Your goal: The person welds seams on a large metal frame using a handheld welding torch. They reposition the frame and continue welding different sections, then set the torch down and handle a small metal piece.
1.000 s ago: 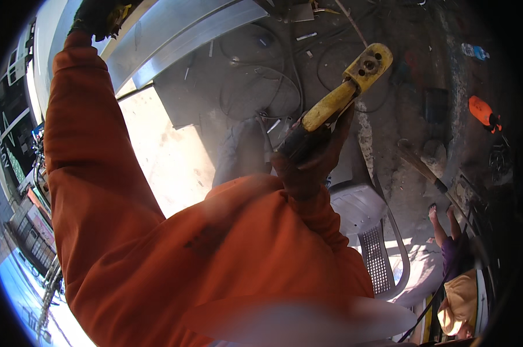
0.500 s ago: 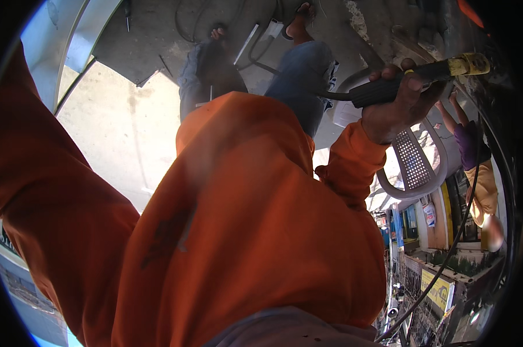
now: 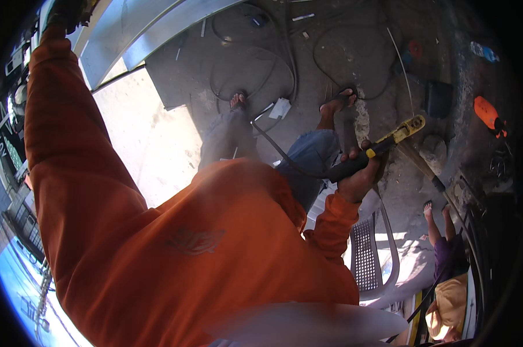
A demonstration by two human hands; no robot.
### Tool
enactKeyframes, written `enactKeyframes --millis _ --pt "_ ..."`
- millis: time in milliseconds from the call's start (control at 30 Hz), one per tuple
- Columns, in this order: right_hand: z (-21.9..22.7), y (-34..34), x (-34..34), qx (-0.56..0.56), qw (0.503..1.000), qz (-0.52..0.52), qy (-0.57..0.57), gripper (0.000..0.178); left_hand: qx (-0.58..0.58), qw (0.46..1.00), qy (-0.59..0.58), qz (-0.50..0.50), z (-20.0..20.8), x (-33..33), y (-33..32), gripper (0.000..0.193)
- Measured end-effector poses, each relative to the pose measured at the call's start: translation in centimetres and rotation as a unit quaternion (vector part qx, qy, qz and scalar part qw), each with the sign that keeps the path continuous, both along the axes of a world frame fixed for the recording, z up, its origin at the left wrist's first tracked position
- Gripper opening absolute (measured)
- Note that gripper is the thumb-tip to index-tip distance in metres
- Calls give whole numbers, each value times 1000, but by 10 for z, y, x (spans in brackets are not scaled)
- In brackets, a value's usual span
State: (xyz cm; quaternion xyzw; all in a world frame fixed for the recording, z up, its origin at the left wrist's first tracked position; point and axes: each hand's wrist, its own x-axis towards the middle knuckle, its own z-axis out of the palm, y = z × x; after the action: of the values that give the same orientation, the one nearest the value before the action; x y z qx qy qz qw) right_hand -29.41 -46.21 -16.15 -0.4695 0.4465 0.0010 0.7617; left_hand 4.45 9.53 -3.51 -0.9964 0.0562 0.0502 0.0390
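Note:
My right hand (image 3: pixel 358 180) is wrapped round the black handle of a welding electrode holder (image 3: pixel 383 147) with yellow jaws. Its jaws point up and to the right, and I see no rod in them. A dark cable (image 3: pixel 282 151) runs from the handle's rear end across my legs. My left arm reaches up to the far left, where my left hand (image 3: pixel 56 30) shows at the picture's rim beside a pale metal beam (image 3: pixel 157 36). Its fingers are lost in dark shapes there, so their grip is hidden.
Looped cables (image 3: pixel 294 63) and a white scrap (image 3: pixel 280 108) lie on the floor ahead. To the right are a black container (image 3: pixel 439 98), an orange object (image 3: pixel 487 113) and a plastic bottle (image 3: pixel 484 52). A plastic chair (image 3: pixel 364 254) stands beside me; another person (image 3: pixel 450 260) is behind it.
The view has shifted, showing more floor ahead. My right hand, still holding the electrode holder, appears lower and farther left. My left hand has come into view at the upper left.

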Motion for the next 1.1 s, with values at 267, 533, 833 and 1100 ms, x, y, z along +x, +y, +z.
enactKeyframes --millis 267,533,833,1100 --pt "37 -188 103 -40 997 58 -22 39 109 988 9 110 44 -28 -9 53" --pt "109 -249 223 -437 882 128 -124 71 151 977 24 151 39 -25 -13 52" --pt "21 -204 323 -465 773 413 -128 63 181 963 51 191 32 -32 -13 52" --pt "-69 -99 346 -231 832 498 -76 59 201 945 97 238 32 -44 -9 52"
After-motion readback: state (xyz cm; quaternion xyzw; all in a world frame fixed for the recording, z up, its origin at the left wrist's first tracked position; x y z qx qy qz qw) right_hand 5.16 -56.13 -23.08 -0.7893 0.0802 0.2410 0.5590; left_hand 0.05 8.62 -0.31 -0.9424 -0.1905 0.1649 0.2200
